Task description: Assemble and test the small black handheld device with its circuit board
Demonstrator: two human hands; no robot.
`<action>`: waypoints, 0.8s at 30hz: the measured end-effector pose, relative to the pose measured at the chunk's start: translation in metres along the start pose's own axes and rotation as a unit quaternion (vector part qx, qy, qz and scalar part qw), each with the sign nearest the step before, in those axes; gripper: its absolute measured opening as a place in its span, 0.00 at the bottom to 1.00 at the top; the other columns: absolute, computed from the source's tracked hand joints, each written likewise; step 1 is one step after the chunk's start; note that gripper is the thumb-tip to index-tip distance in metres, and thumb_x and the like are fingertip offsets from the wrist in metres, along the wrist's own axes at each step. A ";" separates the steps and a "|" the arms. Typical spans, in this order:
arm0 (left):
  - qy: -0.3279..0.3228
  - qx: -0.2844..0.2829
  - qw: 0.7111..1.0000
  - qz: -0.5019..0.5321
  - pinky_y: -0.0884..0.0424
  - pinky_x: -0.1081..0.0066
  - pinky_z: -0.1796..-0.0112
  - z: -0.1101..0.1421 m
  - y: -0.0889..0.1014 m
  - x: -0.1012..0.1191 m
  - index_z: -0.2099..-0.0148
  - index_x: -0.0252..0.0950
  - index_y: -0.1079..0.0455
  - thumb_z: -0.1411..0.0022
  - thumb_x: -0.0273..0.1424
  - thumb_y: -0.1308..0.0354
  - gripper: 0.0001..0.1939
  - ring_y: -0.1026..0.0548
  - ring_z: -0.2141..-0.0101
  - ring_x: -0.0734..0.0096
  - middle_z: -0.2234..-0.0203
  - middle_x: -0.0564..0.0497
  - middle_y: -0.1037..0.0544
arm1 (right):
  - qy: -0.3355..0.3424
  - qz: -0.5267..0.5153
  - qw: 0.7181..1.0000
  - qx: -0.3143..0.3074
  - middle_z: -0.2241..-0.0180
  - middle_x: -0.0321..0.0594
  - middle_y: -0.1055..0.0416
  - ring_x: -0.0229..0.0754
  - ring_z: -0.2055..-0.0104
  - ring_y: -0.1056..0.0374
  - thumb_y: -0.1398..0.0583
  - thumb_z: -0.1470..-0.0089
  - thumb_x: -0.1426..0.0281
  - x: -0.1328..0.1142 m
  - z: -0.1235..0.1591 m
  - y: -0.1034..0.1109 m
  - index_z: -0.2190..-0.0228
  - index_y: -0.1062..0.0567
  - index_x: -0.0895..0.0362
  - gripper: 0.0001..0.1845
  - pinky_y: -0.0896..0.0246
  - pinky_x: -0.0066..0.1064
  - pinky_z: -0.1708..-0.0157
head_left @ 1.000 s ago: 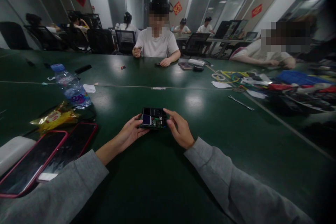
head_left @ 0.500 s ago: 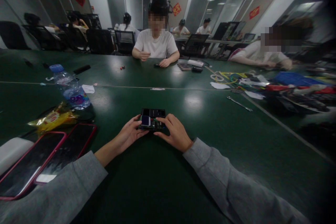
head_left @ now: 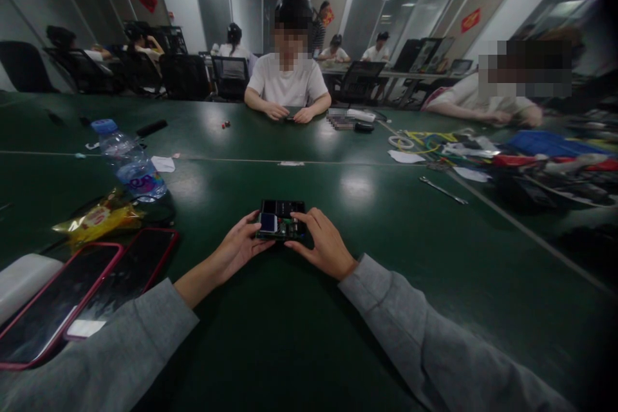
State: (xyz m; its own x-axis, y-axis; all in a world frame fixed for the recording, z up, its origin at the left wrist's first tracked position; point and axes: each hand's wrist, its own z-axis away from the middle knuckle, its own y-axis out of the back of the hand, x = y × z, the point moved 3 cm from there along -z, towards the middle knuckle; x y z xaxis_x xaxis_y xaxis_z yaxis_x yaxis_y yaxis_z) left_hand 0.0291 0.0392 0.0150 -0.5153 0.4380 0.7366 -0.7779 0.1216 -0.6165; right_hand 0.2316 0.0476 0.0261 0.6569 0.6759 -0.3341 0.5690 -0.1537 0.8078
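Note:
A small opened electronic device with a black casing lies in front of me at the middle of the table. Its green circuit board is exposed, and a small dark screen sits on the left part. My left hand grips the device's left side, thumb near the screen and fingers at the edge. At the right side, my right hand has a fingertip on the board and its thumb by the near edge. Whether a tiny part is under that fingertip I cannot tell.
To the left are two red-edged phones, a yellow packet and a water bottle. A wrench and a heap of cables lie right. A person in white sits opposite.
My right index fingertip has shifted slightly on the board, showing more of it. The person opposite has lowered a raised hand to the table. Someone now stands in the background.

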 end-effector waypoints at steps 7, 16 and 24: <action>0.002 0.008 1.000 -0.007 0.36 0.56 0.45 0.002 -0.003 0.002 0.35 0.36 0.52 0.39 0.26 0.43 0.34 0.26 0.52 0.57 0.47 0.38 0.30 | -0.012 -0.004 1.000 0.000 0.57 0.48 0.35 0.50 0.58 0.36 0.40 0.45 0.55 0.000 -0.001 0.000 0.46 0.39 0.55 0.30 0.33 0.44 0.61; -0.006 -0.021 1.000 0.009 0.35 0.57 0.46 -0.002 0.004 -0.002 0.35 0.36 0.52 0.39 0.26 0.43 0.33 0.27 0.51 0.57 0.47 0.38 0.30 | -0.018 -0.002 1.000 0.003 0.58 0.48 0.35 0.50 0.58 0.36 0.42 0.44 0.57 0.000 -0.002 0.001 0.47 0.37 0.56 0.26 0.33 0.44 0.61; -0.003 -0.025 1.000 0.009 0.35 0.57 0.46 -0.001 0.004 -0.002 0.34 0.37 0.54 0.40 0.26 0.43 0.36 0.26 0.51 0.57 0.48 0.38 0.29 | -0.021 -0.008 1.000 0.006 0.59 0.47 0.36 0.49 0.59 0.36 0.42 0.43 0.58 0.001 -0.002 0.001 0.48 0.37 0.54 0.24 0.33 0.43 0.62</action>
State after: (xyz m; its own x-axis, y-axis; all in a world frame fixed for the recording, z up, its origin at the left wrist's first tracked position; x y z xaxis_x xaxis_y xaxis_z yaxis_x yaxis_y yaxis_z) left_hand 0.0276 0.0397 0.0107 -0.5309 0.4349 0.7273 -0.7497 0.1591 -0.6423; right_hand 0.2315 0.0493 0.0277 0.6670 0.6482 -0.3674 0.5863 -0.1522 0.7957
